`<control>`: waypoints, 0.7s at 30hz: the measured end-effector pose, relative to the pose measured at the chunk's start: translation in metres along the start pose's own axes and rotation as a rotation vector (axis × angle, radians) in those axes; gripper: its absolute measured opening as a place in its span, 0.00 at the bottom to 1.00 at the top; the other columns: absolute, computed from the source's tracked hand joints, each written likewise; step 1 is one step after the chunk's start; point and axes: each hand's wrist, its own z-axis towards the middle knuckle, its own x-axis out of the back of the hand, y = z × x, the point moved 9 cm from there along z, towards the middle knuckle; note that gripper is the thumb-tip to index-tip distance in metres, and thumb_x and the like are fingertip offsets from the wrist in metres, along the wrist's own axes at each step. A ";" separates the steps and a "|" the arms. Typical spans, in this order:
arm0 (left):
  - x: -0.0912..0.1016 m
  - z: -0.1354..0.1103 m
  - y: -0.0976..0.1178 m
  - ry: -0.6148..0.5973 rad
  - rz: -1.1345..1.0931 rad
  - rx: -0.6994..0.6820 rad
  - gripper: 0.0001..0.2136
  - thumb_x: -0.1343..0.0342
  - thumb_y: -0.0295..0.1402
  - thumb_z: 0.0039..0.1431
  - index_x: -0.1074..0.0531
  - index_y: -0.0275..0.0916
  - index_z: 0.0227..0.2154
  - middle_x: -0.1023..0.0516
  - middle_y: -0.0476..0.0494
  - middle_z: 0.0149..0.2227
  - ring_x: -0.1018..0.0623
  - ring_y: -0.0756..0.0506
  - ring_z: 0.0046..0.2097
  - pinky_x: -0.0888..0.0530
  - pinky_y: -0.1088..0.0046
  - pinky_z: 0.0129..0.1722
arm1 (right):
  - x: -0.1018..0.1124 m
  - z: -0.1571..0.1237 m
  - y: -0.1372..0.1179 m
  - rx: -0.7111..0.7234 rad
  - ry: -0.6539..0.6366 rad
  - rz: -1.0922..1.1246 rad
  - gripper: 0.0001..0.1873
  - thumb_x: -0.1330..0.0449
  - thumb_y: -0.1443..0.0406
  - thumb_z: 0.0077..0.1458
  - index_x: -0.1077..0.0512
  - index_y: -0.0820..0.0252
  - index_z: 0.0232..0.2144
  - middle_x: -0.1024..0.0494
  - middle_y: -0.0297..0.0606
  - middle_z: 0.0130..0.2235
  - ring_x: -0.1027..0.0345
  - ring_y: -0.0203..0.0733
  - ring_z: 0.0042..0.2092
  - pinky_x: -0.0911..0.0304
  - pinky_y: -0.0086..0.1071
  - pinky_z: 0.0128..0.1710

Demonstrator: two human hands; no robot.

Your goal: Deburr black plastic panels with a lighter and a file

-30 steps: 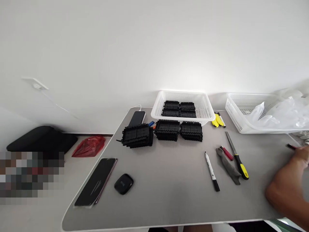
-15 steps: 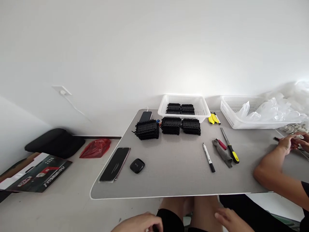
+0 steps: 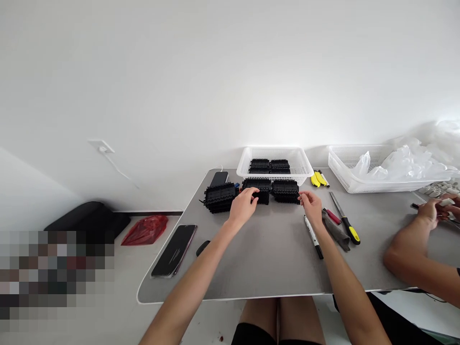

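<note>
Three stacks of black plastic toothed-edge parts stand in a row on the grey table: a left stack (image 3: 218,194), a middle stack (image 3: 264,185) and a right stack (image 3: 285,189). My left hand (image 3: 242,207) is at the near left side of the middle stack, thumb and fingers apart, covering part of it. By the right edge of the right stack is my right hand (image 3: 311,207), its fingers curled but a little apart. Whether its fingertips touch the stack I cannot tell. More black parts (image 3: 269,166) lie in a white basket (image 3: 304,165) behind.
A marker (image 3: 314,238), grey cloth (image 3: 336,231), red-handled item (image 3: 333,216) and file (image 3: 347,220) lie right. Left are a phone (image 3: 174,250) and a partly covered black case (image 3: 202,247). A co-worker's arm (image 3: 409,249) rests near another basket (image 3: 359,184) with plastic bags.
Both my hands have risen from my lap, below the table edge, and reached forward over the table to the black stacks. The stacks themselves look unmoved.
</note>
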 end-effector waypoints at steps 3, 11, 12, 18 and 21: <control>-0.006 0.015 -0.005 0.083 0.191 -0.085 0.14 0.51 0.29 0.63 0.29 0.41 0.49 0.25 0.42 0.51 0.26 0.41 0.48 0.26 0.67 0.39 | 0.010 -0.006 0.023 0.020 0.119 -0.120 0.18 0.48 0.55 0.55 0.25 0.61 0.37 0.24 0.38 0.30 0.36 0.37 0.27 0.40 0.32 0.29; -0.025 0.048 -0.020 0.000 0.195 -0.196 0.12 0.50 0.29 0.63 0.22 0.40 0.43 0.19 0.40 0.40 0.27 0.39 0.45 0.28 0.62 0.43 | 0.017 -0.020 0.014 0.154 0.158 -0.306 0.18 0.52 0.59 0.58 0.24 0.59 0.37 0.21 0.38 0.32 0.31 0.41 0.31 0.38 0.33 0.33; -0.025 0.051 -0.021 0.002 0.176 -0.194 0.12 0.49 0.29 0.62 0.22 0.40 0.42 0.19 0.40 0.40 0.27 0.38 0.46 0.28 0.62 0.42 | 0.017 -0.020 0.012 0.167 0.150 -0.322 0.18 0.52 0.59 0.58 0.24 0.59 0.37 0.21 0.39 0.33 0.31 0.41 0.32 0.37 0.34 0.35; -0.013 0.033 -0.009 0.023 0.071 -0.243 0.11 0.49 0.31 0.62 0.22 0.41 0.41 0.19 0.41 0.40 0.27 0.39 0.44 0.28 0.60 0.41 | 0.008 -0.022 0.012 0.120 0.081 -0.231 0.17 0.50 0.57 0.57 0.25 0.59 0.38 0.23 0.39 0.32 0.31 0.42 0.34 0.38 0.35 0.35; -0.011 0.002 0.010 0.052 0.028 -0.349 0.13 0.52 0.32 0.65 0.23 0.41 0.44 0.20 0.40 0.41 0.28 0.39 0.44 0.29 0.59 0.44 | -0.020 -0.028 0.018 -0.039 -0.143 0.040 0.21 0.45 0.52 0.55 0.27 0.58 0.44 0.24 0.38 0.33 0.35 0.39 0.30 0.40 0.32 0.27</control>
